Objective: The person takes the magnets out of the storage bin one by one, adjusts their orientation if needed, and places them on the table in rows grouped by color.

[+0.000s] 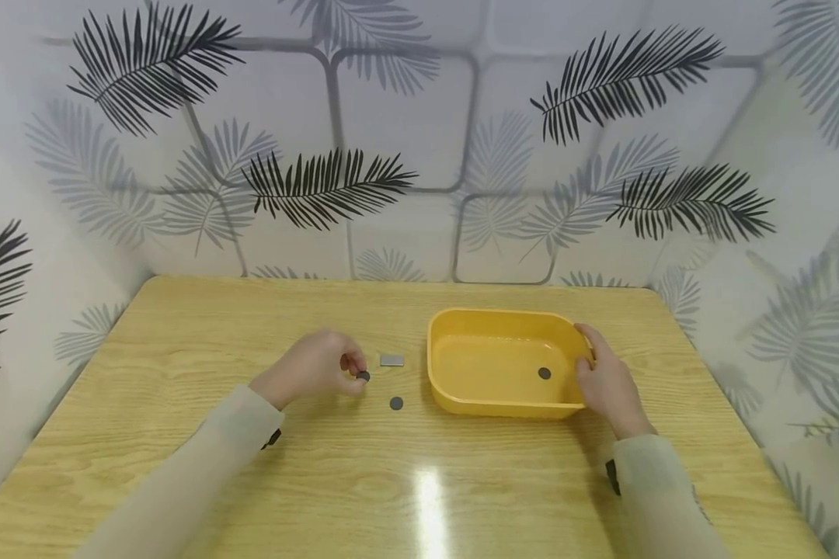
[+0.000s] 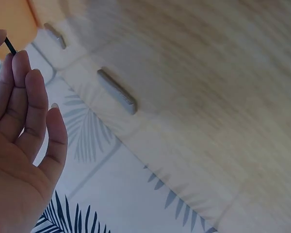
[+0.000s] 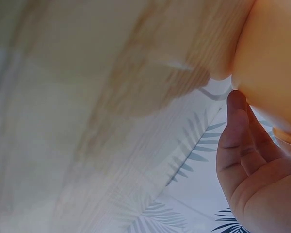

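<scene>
Between thumb and fingertips my left hand (image 1: 318, 366) pinches a small dark round disc (image 1: 363, 376), seen edge-on in the left wrist view as a thin black disc (image 2: 10, 46). A similar dark disc (image 1: 396, 403) lies on the table just right of that hand, and a small grey rectangular bar (image 1: 391, 360) lies behind it. My right hand (image 1: 607, 384) grips the right end of a yellow plastic basin (image 1: 503, 407), thumb at the rim and fingers around the outer wall. Inside the basin, toward the right, rests another dark disc (image 1: 544, 373).
The light wood table (image 1: 308, 481) meets a wall (image 1: 405, 116) covered in a leaf pattern at its back edge. More patterned surface runs along both sides. A bright light reflection shows on the front part of the tabletop.
</scene>
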Demonstrator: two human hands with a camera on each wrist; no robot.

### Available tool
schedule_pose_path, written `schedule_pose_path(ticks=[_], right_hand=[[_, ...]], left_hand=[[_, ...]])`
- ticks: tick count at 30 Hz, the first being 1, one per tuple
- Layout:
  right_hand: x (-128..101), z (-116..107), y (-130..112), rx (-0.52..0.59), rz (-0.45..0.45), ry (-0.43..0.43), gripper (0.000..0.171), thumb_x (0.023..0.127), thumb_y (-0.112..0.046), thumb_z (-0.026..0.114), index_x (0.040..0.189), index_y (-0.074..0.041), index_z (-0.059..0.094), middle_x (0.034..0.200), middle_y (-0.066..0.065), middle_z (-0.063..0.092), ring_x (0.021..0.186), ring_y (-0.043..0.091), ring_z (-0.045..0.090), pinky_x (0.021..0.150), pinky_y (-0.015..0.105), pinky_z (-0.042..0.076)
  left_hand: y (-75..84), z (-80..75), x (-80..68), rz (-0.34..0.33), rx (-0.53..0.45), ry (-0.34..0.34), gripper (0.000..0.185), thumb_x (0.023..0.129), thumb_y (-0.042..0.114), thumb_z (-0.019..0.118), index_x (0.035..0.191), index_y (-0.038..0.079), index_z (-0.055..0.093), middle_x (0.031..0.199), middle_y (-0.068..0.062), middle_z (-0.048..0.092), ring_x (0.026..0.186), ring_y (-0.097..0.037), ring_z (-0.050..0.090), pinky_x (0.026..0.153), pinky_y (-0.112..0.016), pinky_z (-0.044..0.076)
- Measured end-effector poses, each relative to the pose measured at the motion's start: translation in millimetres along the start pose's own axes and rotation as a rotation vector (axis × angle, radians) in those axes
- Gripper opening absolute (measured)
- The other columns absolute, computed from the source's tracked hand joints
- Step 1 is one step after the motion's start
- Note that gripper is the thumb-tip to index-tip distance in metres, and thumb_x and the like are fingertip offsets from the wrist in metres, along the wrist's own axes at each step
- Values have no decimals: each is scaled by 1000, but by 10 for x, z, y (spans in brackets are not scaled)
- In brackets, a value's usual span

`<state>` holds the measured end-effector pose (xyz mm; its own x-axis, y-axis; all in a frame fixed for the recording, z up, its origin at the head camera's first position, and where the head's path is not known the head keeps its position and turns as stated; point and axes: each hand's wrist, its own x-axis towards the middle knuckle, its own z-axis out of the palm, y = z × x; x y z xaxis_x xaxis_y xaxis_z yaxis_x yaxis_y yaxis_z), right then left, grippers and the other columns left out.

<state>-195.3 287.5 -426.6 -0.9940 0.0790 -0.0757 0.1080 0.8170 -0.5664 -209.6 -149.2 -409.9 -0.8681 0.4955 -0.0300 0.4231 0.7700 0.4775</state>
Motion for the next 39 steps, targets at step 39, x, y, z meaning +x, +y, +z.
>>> schedule_pose_path(ticks=[39], right_hand=[[19, -2, 28, 1, 4, 8, 59, 106, -15, 37, 164, -16, 25, 139, 35, 56, 77, 27, 60, 61, 29, 46]], left_hand=[[-118, 216, -154, 25, 47, 28, 12, 80, 29, 81, 87, 21, 75, 79, 11, 68, 71, -3, 55, 68, -24, 49]])
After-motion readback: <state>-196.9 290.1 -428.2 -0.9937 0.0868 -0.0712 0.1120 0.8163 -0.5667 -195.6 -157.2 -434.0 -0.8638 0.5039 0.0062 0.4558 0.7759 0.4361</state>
